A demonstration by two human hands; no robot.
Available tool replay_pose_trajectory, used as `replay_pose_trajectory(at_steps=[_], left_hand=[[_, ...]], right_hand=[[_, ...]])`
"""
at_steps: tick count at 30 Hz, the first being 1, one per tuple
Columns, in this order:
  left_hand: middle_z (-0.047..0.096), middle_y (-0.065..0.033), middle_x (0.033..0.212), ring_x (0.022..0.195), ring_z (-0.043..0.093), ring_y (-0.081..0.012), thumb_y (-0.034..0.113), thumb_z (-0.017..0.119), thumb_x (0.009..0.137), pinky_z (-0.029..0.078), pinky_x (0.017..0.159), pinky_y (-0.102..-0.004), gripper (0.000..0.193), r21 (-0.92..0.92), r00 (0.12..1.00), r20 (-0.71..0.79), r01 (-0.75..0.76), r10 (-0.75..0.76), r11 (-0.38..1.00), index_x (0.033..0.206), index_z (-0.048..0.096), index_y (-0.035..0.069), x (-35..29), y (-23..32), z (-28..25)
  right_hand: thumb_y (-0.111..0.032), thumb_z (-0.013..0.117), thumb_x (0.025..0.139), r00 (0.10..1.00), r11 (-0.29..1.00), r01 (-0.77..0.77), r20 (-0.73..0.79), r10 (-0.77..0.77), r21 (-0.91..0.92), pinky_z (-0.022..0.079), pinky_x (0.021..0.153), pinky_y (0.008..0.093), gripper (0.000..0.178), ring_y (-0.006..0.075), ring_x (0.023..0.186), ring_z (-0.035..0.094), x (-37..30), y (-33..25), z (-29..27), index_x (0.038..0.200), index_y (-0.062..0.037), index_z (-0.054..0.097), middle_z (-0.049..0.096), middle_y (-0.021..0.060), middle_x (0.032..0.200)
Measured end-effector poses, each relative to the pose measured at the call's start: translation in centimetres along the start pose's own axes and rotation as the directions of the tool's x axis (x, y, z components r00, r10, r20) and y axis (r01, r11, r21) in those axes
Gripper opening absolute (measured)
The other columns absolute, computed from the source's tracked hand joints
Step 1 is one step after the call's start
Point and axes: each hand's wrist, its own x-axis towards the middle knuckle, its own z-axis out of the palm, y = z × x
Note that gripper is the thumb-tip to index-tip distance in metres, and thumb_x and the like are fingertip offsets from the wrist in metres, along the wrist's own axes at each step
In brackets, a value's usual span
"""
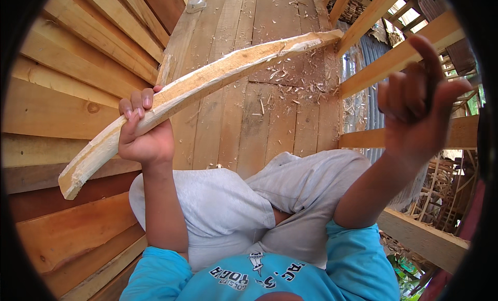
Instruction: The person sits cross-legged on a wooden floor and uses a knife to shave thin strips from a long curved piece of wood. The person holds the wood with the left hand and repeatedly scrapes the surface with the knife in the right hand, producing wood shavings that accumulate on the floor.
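My left hand (148, 130) is closed around a long, curved piece of pale wood (228, 67), gripping it nearer its left end. The wood slants up to the right, its flat face tan with whitish rough edges. Its far tip reaches the wooden railing at the upper right; whether it rests there I cannot tell. My right hand (417, 104) is raised at the right, apart from the wood. Its index finger and thumb are stretched out, the other fingers are curled, and nothing shows in it.
I sit cross-legged on a plank floor (228, 130) strewn with wood shavings (282, 73). A plank wall (57, 104) stands close at my left. An open wooden railing (404, 52) runs along my right. A small clear container (195, 5) lies at the far end.
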Motion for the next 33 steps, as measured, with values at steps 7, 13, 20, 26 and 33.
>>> replay_pose_trajectory(at_steps=[7, 13, 20, 26, 33], left_hand=[[0.044, -0.0002, 0.075, 0.087, 0.049, -0.0188, 0.005, 0.058, 0.072, 0.037, 0.111, -0.0466, 0.020, -0.015, 0.999, -0.049, -0.003, 0.002, 1.000, 0.082, 0.044, 0.016, -0.2, 0.0, 0.5], [0.042, 0.0023, 0.074, 0.087, 0.048, -0.0167, 0.007, 0.061, 0.073, 0.033, 0.114, -0.0459, 0.022, -0.001, 0.999, -0.041, -0.001, 0.001, 1.000, 0.081, 0.043, 0.017, -0.5, 0.4, 0.3], [0.039, -0.0012, 0.076, 0.085, 0.046, -0.0187, 0.005, 0.058, 0.071, 0.035, 0.110, -0.0451, 0.022, -0.035, 0.998, -0.061, -0.007, 0.005, 0.999, 0.081, 0.042, 0.016, -0.4, 0.0, 1.1], [0.041, -0.0005, 0.077, 0.086, 0.046, -0.0180, 0.006, 0.058, 0.073, 0.035, 0.109, -0.0452, 0.021, -0.010, 0.999, -0.044, -0.017, 0.017, 1.000, 0.082, 0.042, 0.017, -0.4, 0.3, 0.9], [0.042, -0.0005, 0.077, 0.087, 0.047, -0.0181, 0.006, 0.057, 0.074, 0.036, 0.110, -0.0458, 0.019, -0.010, 0.999, -0.041, -0.011, 0.011, 1.000, 0.082, 0.043, 0.016, -0.4, 0.1, 0.6]], right_hand=[[-0.038, 0.045, 0.105, 0.876, 0.595, -0.481, -0.329, 0.353, -0.643, 0.046, 0.057, 0.0391, 0.048, 0.0208, 0.058, 0.057, 1.8, 19.2, -4.9, 0.081, 0.0000, 0.063, 0.061, 0.0086, 0.067], [-0.049, 0.048, 0.101, 0.875, 0.284, -0.416, -0.295, 0.384, -0.864, 0.051, 0.069, 0.0453, 0.057, 0.0369, 0.072, 0.066, 1.9, 19.1, -0.2, 0.078, 0.0009, 0.065, 0.066, 0.0183, 0.071], [-0.061, 0.051, 0.095, 0.845, 0.305, -0.488, -0.355, 0.400, -0.818, 0.050, 0.066, 0.0429, 0.066, 0.0317, 0.067, 0.066, 2.0, 21.0, -1.5, 0.073, -0.0004, 0.065, 0.064, 0.0141, 0.065], [-0.060, 0.051, 0.095, 0.382, 0.385, -0.922, -0.219, 0.898, -0.028, 0.020, 0.039, 0.0302, 0.059, 0.0092, 0.041, 0.026, 3.3, 20.3, -3.6, 0.060, -0.0140, 0.043, 0.031, -0.0064, 0.050], [-0.066, 0.054, 0.092, 0.463, 0.507, -0.847, -0.246, 0.852, 0.162, 0.010, 0.036, 0.0272, 0.059, 0.0071, 0.037, 0.018, 4.0, 17.6, -5.0, 0.063, -0.0168, 0.038, 0.026, -0.0073, 0.049]])
